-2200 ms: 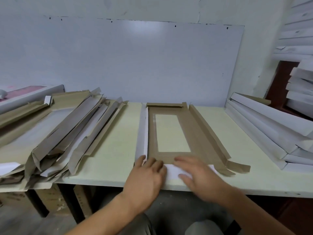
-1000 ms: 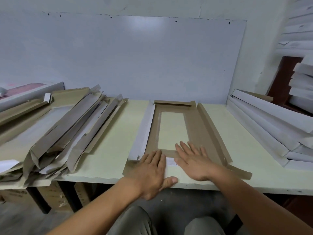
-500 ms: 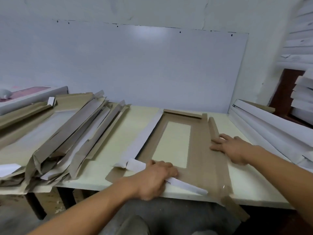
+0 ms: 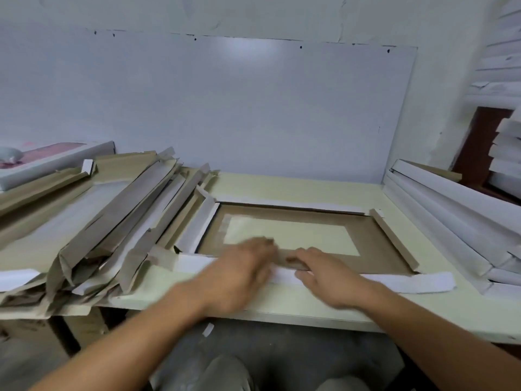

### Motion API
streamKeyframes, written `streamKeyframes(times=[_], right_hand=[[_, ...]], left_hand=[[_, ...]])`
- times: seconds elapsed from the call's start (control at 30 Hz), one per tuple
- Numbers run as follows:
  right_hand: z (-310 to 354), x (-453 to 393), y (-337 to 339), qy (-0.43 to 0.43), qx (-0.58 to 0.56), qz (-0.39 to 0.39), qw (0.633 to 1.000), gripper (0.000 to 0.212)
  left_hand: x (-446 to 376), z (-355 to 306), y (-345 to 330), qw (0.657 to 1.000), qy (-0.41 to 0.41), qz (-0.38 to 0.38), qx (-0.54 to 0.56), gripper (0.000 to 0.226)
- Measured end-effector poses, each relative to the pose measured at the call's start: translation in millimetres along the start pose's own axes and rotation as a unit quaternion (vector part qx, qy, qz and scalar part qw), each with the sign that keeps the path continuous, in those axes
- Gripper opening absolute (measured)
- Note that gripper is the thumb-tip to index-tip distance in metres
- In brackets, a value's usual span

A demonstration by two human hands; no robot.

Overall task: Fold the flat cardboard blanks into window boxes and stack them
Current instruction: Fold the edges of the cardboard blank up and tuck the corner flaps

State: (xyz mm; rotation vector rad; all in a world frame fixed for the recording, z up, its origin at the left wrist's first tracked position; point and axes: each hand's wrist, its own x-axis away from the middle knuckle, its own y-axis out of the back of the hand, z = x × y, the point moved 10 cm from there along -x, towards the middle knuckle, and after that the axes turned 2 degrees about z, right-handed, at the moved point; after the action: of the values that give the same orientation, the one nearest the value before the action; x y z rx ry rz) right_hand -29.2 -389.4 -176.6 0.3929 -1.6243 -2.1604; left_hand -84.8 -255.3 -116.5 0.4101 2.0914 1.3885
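blurred left hand point(image 4: 239, 273), blank point(image 4: 377, 238) partly covered

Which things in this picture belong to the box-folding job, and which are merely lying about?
Belonging to the job:
- cardboard blank under both hands
- left hand, right hand
- pile of unfolded blanks
- stack of folded boxes

Lying about:
- pink-topped box
- white board on the wall
- paper scrap below the table

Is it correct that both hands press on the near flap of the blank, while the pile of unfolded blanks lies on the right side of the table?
Not quite. The left hand and the right hand do press on the near flap of the blank, but the head view shows the pile of unfolded blanks on the left side of the table.
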Motion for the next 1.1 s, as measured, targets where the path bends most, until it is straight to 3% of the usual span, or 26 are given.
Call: streamKeyframes(times=[0.07, 0.13, 0.23, 0.37, 0.5, 0.6, 0.7, 0.87, 1.0, 1.1], right_hand=[[1, -3, -22, -0.009, 0.075, 0.017, 0.997, 0.047], [-19, 0, -36, -0.055, 0.085, 0.061, 0.993, 0.065], [-60, 15, -32, -0.104, 0.074, 0.085, 0.988, 0.087], [-119, 50, -14, -0.173, 0.078, 0.09, 0.978, 0.097], [-151, 72, -3, -0.189, 0.068, 0.08, 0.976, 0.102], [-139, 71, 10, -0.126, 0.044, 0.0, 0.991, 0.09], [-112, 61, 25, -0.033, 0.047, -0.076, 0.995, 0.054], [-90, 44, 27, 0.01, 0.074, -0.046, 0.996, 0.037], [-83, 41, 25, 0.025, 0.123, 0.005, 0.992, 0.041], [-77, 37, 29, 0.026, 0.126, -0.02, 0.992, 0.034]], left_hand=[[8, -11, -65, 0.986, 0.03, 0.157, -0.052, 0.07], [13, 6, -93, 0.966, 0.078, 0.22, -0.107, 0.083], [19, 39, -85, 0.959, 0.113, 0.232, -0.114, 0.088], [39, 98, -53, 0.944, 0.152, 0.245, -0.161, 0.083], [41, 128, -13, 0.953, 0.143, 0.15, -0.22, 0.052], [36, 125, -2, 0.958, 0.075, 0.096, -0.259, 0.039], [32, 125, -6, 0.951, 0.043, 0.082, -0.293, 0.037], [26, 138, 2, 0.969, 0.049, 0.081, -0.227, 0.039], [21, 137, -9, 0.944, 0.046, 0.12, -0.303, 0.03], [11, 138, 1, 0.959, 0.087, 0.096, -0.25, 0.027]])
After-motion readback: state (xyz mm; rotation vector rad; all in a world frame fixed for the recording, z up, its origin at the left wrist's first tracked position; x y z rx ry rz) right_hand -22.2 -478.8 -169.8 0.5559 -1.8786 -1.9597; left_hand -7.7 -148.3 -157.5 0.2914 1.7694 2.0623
